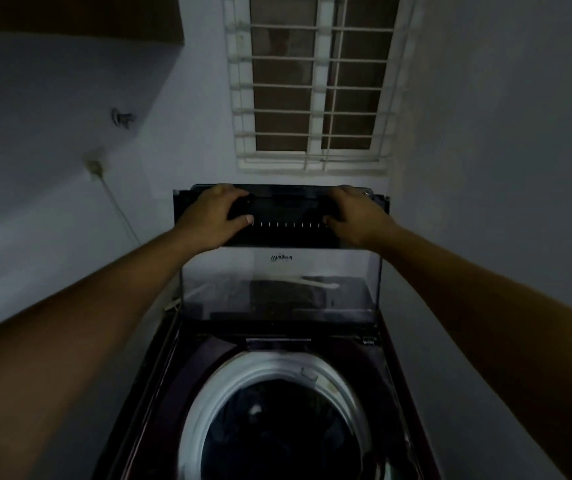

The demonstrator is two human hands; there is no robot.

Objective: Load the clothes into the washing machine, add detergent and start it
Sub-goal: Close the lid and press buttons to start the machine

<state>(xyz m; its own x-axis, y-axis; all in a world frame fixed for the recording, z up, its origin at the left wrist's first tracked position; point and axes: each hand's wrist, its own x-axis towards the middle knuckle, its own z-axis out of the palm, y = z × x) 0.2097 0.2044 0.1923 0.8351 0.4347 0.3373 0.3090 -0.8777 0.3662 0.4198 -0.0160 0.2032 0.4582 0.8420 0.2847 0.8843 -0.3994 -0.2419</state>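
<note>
A dark maroon top-loading washing machine (160, 368) stands below me in a dim room. Its glass lid (279, 282) is raised upright, with a dark band along its top edge. My left hand (208, 216) grips the left part of that band and my right hand (357, 216) grips the right part, fingers curled over the top. The round drum opening with its pale rim (208, 396) is exposed below. Dark clothes (277, 431) lie inside the drum, hard to make out.
A barred window (312, 81) is set in the wall behind the machine. On the left wall are a tap (123, 118) and a plug with a cord (96, 167) running down. Walls stand close on both sides of the machine.
</note>
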